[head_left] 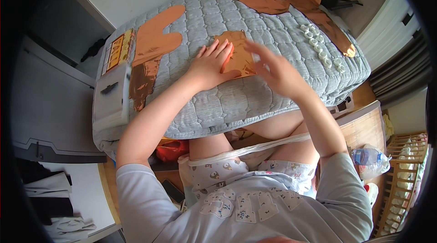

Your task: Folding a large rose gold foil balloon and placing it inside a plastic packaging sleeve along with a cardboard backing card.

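Two hands over one small piece of shiny copper foil, and that's basically the whole job in the head view (the only view here). The foil piece [241, 58] lies flat on the grey quilted mattress [200, 111], around the middle and toward the near edge. The left hand [210, 64] is palm down on its left part, fingers stretched out, pressing rather than gripping. The right hand [274, 69] is open and loosely bent at the foil's right edge, a bit blurry, holding nothing that I can see; can't tell if the fingertips actually touch.

Progress-wise, I'd call it partway. This piece looks compact and mostly flat, maybe folded, though its surface has some creases, so I'd guess the smoothing isn't quite done. The bigger stuff looks untouched: a long wavy foil sheet [157, 38] on the left with a crumpled near end, and a large foil sheet [278, 2] along the far side, trailing off to the right. Neither looks as compact. A bunch of small white rings [313, 42] sits on the right, and a clear plastic pouch [109, 108] lies at the near left, apart from the hands.
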`<state>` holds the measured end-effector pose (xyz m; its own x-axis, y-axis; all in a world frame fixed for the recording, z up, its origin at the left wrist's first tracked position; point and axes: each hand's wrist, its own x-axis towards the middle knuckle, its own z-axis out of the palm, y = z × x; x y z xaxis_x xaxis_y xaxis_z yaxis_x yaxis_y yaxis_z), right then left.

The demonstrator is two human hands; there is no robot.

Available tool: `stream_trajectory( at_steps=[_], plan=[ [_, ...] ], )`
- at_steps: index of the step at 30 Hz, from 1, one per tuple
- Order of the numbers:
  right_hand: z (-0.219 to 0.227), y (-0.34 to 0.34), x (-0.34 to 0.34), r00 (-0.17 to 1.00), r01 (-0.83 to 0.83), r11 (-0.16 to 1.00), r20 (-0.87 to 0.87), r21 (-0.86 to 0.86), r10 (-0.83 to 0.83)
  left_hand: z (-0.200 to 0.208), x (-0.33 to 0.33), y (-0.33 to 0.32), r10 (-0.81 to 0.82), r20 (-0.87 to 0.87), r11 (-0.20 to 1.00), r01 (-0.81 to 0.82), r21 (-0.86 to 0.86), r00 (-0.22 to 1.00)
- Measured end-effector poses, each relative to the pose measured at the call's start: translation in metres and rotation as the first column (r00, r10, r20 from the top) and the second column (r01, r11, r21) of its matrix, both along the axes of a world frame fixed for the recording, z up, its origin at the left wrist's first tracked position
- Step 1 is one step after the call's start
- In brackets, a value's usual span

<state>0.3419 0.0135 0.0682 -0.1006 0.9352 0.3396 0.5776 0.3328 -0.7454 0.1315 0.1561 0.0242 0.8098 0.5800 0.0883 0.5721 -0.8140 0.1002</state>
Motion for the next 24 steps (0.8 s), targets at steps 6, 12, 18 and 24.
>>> stream_trajectory(
  at_steps=[6,12,18,24],
  plan=[
    [-0.016,0.086,-0.03,0.918,-0.106,0.976,0.396,0.189,0.023,0.005,0.001,0.002,-0.013,-0.037,1.0,0.014,0.026,0.999],
    [-0.049,0.088,-0.034,0.834,0.094,0.995,0.545,0.016,-0.088,-0.002,-0.005,0.007,-0.04,0.112,0.992,0.054,-0.118,0.993],
    [-0.06,0.09,-0.035,0.815,0.083,0.995,0.571,0.059,-0.102,0.0,-0.037,0.027,-0.046,0.184,0.946,0.102,-0.308,0.982],
    [-0.055,0.088,-0.037,0.761,0.107,0.994,0.643,0.012,-0.09,0.022,-0.071,0.023,-0.074,-0.012,0.966,0.069,-0.251,0.997]
  ],
)
